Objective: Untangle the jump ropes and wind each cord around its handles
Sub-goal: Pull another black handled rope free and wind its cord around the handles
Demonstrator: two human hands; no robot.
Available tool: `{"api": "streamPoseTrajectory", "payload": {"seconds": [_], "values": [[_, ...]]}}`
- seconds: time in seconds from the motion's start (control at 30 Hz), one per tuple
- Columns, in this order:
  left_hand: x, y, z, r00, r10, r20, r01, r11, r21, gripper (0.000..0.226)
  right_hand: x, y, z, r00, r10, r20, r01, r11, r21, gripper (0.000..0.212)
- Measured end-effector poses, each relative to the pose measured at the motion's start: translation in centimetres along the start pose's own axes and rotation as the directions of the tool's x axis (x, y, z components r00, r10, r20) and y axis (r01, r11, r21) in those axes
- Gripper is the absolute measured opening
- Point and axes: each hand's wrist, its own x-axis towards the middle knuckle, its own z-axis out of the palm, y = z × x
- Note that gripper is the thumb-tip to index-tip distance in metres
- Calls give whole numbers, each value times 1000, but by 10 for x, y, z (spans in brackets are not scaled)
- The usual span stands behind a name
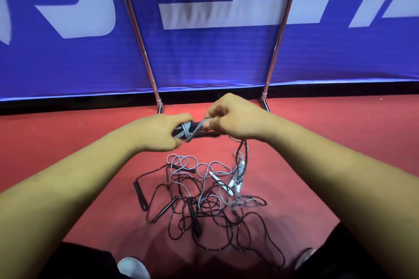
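Two black jump-rope handles [199, 131] are held together above the red floor [68, 142], their long axis left to right, roughly level. The left hand [163, 131] curls round their left end; the right hand [235, 120] pinches the pale grey cord [187, 130] (several turns already wound on) at their right end.

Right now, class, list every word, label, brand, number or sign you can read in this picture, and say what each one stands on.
Blue banner: large white characters, cut off by the frame's top; none reads whole.
Held handles: no print visible.
Black handles and white handles on the red floor: too small to tell.
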Motion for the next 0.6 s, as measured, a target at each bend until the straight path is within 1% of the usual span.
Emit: {"api": "streamPoseTrajectory", "payload": {"seconds": [0.1,0.2,0.23,0.33,0.47,0.57,0.6], "values": [[-3,9,2,997,82,-11,-82,997,-3,32,-1,-1,-10,999,-1,-37,0,1000,-19,16],[-4,14,3,992,116,-51,-119,992,-49,53,0,1,-15,1000,6,-30,-7,1000,-11,14],[-5,15,3,991,116,-71,-120,992,-45,55,0,2,-16,1000,6,-27,-7,1000,-11,14],[-5,17,3,987,122,-107,-127,991,-38,46,1,5,-21,1000,0,-19,0,1000,-16,14],[-7,23,1,981,195,-15,-195,972,-132,31,1,12,-29,1000,-16,10,16,1000,-25,13],[-9,27,1,971,240,15,-234,959,-159,26,2,18,-31,998,-46,42,47,999,-19,11],[-9,28,1,967,253,11,-247,952,-181,28,3,20,-30,998,-49,42,49,999,6,10]]}}
